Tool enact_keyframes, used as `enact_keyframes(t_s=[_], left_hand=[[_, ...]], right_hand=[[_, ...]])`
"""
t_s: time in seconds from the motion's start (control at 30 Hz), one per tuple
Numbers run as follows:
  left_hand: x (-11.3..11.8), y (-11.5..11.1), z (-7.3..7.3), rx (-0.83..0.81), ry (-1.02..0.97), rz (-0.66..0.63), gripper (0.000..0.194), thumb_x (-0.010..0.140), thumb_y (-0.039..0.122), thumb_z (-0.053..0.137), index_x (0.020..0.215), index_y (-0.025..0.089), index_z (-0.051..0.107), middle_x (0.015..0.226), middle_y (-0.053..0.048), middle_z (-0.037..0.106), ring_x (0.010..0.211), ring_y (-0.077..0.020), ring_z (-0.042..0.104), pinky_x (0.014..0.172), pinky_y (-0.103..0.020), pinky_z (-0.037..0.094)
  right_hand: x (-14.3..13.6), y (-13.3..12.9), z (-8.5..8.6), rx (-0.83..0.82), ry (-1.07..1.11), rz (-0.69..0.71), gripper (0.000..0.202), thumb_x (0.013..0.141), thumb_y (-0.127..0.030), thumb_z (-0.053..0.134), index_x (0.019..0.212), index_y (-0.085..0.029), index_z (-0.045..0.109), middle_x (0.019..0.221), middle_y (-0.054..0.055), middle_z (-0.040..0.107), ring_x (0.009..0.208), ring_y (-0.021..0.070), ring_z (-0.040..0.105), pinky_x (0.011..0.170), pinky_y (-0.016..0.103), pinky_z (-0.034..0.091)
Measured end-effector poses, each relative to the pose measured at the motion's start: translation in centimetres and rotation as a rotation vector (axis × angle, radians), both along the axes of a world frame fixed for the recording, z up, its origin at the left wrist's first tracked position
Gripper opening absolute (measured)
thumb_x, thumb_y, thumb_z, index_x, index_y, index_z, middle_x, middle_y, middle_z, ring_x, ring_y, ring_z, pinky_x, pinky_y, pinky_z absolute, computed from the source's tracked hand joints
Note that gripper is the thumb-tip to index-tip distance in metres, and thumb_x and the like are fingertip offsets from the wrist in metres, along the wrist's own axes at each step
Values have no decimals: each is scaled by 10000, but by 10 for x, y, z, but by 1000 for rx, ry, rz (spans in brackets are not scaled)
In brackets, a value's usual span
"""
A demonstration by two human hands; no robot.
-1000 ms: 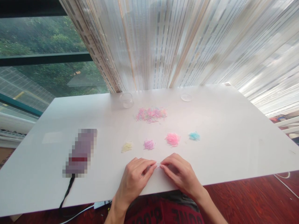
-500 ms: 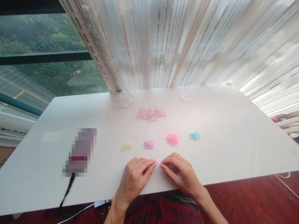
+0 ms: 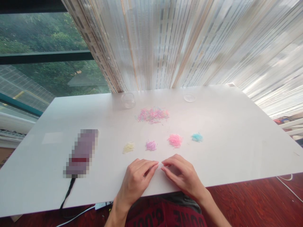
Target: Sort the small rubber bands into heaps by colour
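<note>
Past the hands, 4 little piles [image 3: 175, 141] have 1 color each, a big pile [image 3: 153, 115] farther out is all mixed up, and the left hand [image 3: 136, 178] pinches a faint thin bit [image 3: 160, 164] near the slightly open right hand [image 3: 184, 175]

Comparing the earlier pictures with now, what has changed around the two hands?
The right hand has changed slightly: its thumb and index fingertips have parted a little. The strand between the hands looks fainter; whether the right hand has let go of it is unclear. The left hand stays pinched, and the piles of strands, cup and lid are where they were.
</note>
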State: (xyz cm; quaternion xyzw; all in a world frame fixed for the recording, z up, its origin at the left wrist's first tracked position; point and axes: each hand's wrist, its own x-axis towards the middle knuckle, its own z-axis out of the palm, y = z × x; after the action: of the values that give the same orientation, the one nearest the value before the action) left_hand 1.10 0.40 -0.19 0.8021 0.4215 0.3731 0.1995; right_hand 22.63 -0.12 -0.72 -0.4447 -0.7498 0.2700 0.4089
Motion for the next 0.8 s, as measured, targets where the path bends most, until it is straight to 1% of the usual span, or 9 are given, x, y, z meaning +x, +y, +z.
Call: enact_keyframes(t_s=[0.2,0.3,0.37,0.43,0.5,0.57,0.7,0.8], left_hand=[[0,0,2,1,3,-2,143,1056,185,605,1052,188,747,901,-56,826,744,-184,752,708,-316,552],[0,-1,2,-7,7,3,113,1048,208,629,1059,185,739,881,-45,813,648,-162,695,682,-312,539],[0,-1,2,-1,12,0,119,1049,227,640,1111,182,731,884,-40,810,609,-150,666,678,-316,532],[-1,-1,1,14,12,-16,137,1055,229,637,1146,187,730,916,-47,819,669,-163,705,700,-322,537],[-1,-1,1,14,9,-37,133,1056,208,626,1118,200,743,945,-51,829,764,-180,749,728,-325,545],[-1,0,2,-1,4,-44,133,1050,192,623,1052,210,755,929,-43,828,802,-185,761,734,-321,550],[-1,-1,2,-36,11,-15,126,1053,221,621,1002,209,735,888,-37,806,752,-177,729,716,-311,538],[-2,-2,1,-62,21,-7,124,1060,230,611,994,206,713,870,-25,783,673,-159,666,694,-305,514]], right_hand=[[0,0,2,-21,-17,24,122,1041,-185,613,1021,-238,721,882,44,750,802,195,702,725,317,577],[0,0,2,-22,-14,24,127,1035,-171,617,1011,-237,722,880,41,748,805,194,701,727,313,574],[0,1,3,-18,-15,32,128,1034,-170,621,1021,-237,729,888,42,751,813,195,704,733,311,578],[0,1,3,-11,-19,42,131,1038,-175,621,1040,-237,737,893,46,755,818,197,707,738,314,583],[1,1,3,-4,-21,46,135,1042,-183,621,1051,-237,745,894,50,758,820,200,710,740,317,589],[1,1,3,-2,-24,46,141,1042,-190,623,1052,-240,755,898,54,759,823,202,716,742,321,597],[1,1,3,-14,-21,34,149,1035,-193,627,1033,-242,767,901,59,760,822,200,724,750,321,616],[1,1,3,-27,-12,29,149,1030,-190,627,1027,-243,766,901,59,761,822,199,729,753,316,622]])
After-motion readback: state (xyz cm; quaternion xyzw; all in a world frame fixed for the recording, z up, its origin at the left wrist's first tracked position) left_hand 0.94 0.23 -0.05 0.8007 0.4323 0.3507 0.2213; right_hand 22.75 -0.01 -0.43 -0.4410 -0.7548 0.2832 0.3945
